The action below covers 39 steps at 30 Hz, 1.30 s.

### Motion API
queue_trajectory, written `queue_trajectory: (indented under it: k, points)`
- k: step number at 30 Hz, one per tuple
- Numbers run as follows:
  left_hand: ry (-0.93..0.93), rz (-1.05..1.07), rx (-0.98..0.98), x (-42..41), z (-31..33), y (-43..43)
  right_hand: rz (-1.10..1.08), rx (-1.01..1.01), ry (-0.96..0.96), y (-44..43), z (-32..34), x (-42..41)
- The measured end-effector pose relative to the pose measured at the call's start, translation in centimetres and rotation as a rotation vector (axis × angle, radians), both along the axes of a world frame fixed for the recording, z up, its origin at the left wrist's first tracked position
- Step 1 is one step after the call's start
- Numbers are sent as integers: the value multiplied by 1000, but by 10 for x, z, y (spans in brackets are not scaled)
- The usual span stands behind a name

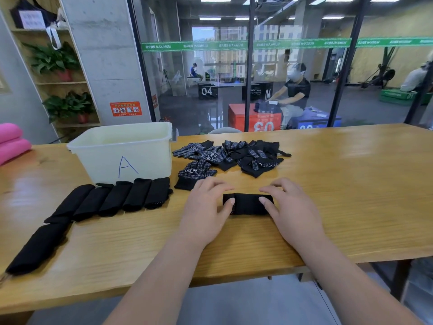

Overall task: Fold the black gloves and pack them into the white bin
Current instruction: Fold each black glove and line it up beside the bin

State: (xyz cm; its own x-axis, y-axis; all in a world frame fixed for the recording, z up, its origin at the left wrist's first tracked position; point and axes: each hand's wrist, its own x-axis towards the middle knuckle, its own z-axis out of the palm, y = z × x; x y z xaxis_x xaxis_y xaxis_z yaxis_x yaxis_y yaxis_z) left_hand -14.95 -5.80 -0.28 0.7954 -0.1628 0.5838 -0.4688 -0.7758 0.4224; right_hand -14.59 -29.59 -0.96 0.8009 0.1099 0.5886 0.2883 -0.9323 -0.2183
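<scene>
A folded black glove (247, 204) lies on the wooden table (328, 195) in front of me. My left hand (207, 207) holds its left end with the thumb on top and the fingers curled behind it. My right hand (290, 206) holds the right end the same way. Several folded black gloves (112, 200) lie in a row to the left. A pile of unfolded dotted black gloves (234, 154) lies further back. The white bin (121, 151), marked with a blue A, stands at the back left.
One loose dotted glove (194, 174) lies just behind my left hand. A pink cushion (11, 141) sits at the far left edge. A glass wall stands behind the table, with people beyond it.
</scene>
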Motion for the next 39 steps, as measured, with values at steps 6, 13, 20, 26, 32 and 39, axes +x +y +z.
queue_trajectory:
  k: [6, 13, 20, 26, 32, 39]
  points:
    - [-23, -10, 259, -2, -3, -7, 8, -88, -7, 2, -3, 2]
    - [43, -7, 305, -2, -6, -8, 19, -60, 145, -1, 0, 6]
    - [26, 70, 169, -2, -5, -2, 146, 107, 135, -1, 6, -6]
    - [203, -81, 56, 0, -6, 1, 277, 92, 205, -3, 5, -7]
    - [212, -65, 115, 1, -6, 2, 365, -185, 404, 4, 8, -2]
    - [189, -20, 183, 2, -5, 2, 384, -87, 357, 1, 8, -3]
